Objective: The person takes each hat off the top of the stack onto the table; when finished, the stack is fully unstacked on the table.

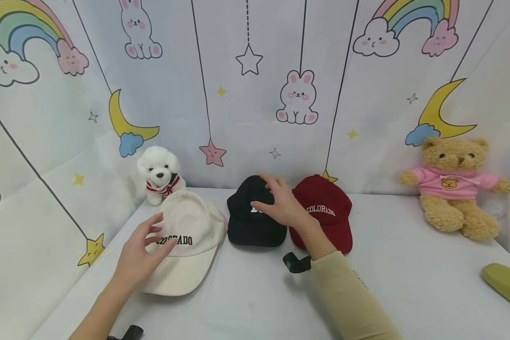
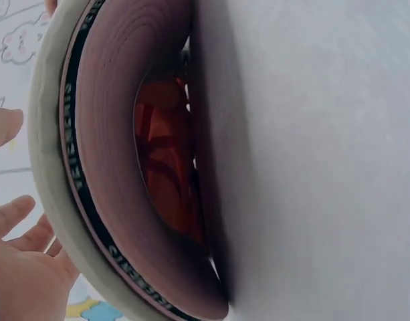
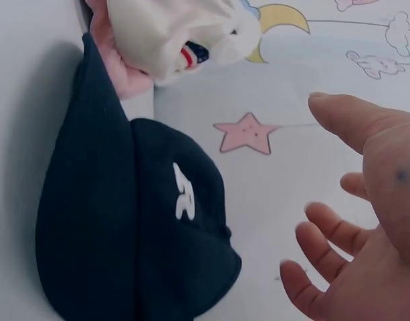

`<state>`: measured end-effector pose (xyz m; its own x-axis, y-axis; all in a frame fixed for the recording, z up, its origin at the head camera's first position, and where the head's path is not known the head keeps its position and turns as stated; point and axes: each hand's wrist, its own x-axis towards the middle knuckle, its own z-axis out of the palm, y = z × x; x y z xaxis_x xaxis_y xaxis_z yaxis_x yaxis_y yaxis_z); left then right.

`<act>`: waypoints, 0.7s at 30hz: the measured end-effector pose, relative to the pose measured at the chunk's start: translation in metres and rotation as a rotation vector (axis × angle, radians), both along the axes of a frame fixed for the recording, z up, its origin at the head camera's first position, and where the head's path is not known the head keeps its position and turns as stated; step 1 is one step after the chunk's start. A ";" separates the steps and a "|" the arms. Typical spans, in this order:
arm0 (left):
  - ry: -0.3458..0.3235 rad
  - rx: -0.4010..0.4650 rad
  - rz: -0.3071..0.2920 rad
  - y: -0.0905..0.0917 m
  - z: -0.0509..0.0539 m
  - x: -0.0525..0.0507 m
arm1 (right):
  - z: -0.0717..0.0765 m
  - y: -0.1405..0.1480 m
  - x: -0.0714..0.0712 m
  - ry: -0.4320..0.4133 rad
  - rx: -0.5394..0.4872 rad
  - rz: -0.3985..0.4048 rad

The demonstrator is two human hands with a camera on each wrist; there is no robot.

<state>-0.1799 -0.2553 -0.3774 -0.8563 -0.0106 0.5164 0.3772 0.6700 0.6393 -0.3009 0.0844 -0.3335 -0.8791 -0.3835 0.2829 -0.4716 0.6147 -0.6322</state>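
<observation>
**Cream cap (image 1: 189,215) and black cap (image 1: 257,231) merit a light touch**

The left hand (image 1: 143,250) hangs near the cream cap, the right hand (image 1: 284,204) by the black one; both hands' fingers are released, gripping nothing. The caps rest on the tabletop (image 1: 246,288). Lifting by the brim would likely spare the soft crowns; the right forearm should clear the red cap (image 1: 333,229).

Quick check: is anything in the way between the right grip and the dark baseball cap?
Nothing visible is. The right wrist view shows only open space between the right grip and the dark baseball cap. The burgundy Colorado cap and cream Colorado cap flank it, but neither lies in between.
</observation>
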 end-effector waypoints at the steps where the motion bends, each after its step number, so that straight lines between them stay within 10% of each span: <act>1: -0.003 -0.001 0.008 -0.002 -0.001 -0.001 | 0.000 -0.002 0.000 0.002 -0.004 0.007; 12: -0.005 -0.005 0.062 -0.019 -0.008 -0.006 | 0.000 -0.023 0.004 -0.017 -0.045 0.049; 21: -0.157 -0.015 0.091 -0.034 -0.014 -0.008 | -0.003 -0.042 0.004 -0.003 -0.056 0.072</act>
